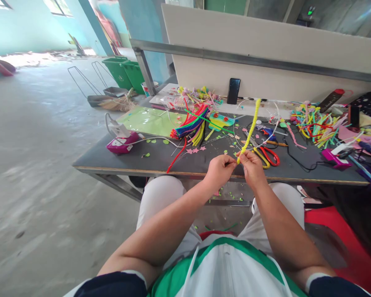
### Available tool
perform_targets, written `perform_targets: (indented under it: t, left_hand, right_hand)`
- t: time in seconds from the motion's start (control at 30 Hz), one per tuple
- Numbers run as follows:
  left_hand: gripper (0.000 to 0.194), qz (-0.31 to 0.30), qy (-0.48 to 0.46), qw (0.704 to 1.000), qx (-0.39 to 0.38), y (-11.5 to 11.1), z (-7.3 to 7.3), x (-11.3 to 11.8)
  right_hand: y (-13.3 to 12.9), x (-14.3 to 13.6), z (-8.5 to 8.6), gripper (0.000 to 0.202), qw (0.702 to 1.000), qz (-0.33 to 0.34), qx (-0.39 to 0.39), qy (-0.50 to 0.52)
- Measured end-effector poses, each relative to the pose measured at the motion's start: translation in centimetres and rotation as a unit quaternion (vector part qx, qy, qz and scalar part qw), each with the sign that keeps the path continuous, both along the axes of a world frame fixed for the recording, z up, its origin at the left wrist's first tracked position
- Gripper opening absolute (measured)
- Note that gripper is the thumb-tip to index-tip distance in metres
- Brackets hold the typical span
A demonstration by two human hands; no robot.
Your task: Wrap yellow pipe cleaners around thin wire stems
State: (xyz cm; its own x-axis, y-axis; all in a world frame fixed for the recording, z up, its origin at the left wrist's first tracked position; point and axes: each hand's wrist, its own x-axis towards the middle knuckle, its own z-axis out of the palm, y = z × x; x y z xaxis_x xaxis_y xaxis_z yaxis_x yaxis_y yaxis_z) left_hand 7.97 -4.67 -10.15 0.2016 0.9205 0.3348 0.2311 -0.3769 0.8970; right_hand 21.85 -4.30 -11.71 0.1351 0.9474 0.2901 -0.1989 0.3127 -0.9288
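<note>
- Left hand (221,170) in a closed pinch, fingertips at the bottom end of a fuzzy yellow pipe cleaner (254,121).
- Right hand (252,167) just beside, likewise closed, thumb and fingers gripping the same stem slightly higher up.
- Yellow pipe cleaner between both hands, upright with a lean to the right, over the front edge of the dark tabletop (99,159).
- Near the right hand, scissors with yellow handles (265,161) and, touching or overlapping, a red-handled pair (271,157).
- Beyond the left hand, pink paper stars (194,151) and a multicoloured bundle of pipe cleaners (193,126), with a loose red pipe cleaner (177,156) reaching to the front edge.
- Farther left, a pale green sheet (142,123) and a magenta power strip (120,145).
- At the back, a black smartphone (233,91) propped upright against a white board (200,71).
- Over to the right, a tangled pile of colourful pipe cleaners (317,123).
</note>
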Motion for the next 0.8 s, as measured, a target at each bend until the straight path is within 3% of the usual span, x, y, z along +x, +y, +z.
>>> perform_targets:
  t: [0.1,0.2,0.33,0.43,0.6,0.8]
  left_hand:
    - [0.013,0.029,0.073,0.993,0.084,0.0,-0.3,0.1]
    - [0.013,0.022,0.094,0.99,0.103,-0.2,-0.2,0.2]
    - [0.011,-0.035,0.025,0.998,-0.038,-0.2,0.3,0.0]
    - [0.019,-0.108,-0.051,0.983,-0.143,-0.2,0.6,-0.3]
    - [0.026,-0.194,-0.164,0.942,-0.222,-0.4,0.5,-0.4]
    - [0.029,-0.244,-0.252,0.895,-0.274,-0.7,0.9,-0.3]
  right_hand:
    - [-0.2,0.0,0.0,0.019,0.997,-0.06,-0.006,-0.054]
    - [-0.3,0.2,0.1,0.023,0.992,-0.091,-0.017,-0.089]
    - [-0.1,0.9,0.3,0.021,0.998,-0.04,-0.022,-0.05]
    - [-0.1,1.1,0.6,0.017,1.0,0.016,-0.008,-0.016]
    - [-0.5,0.9,1.1,0.022,0.996,0.084,0.002,0.021]
    - [-0.8,0.3,1.3,0.031,0.992,0.115,-0.003,0.051]
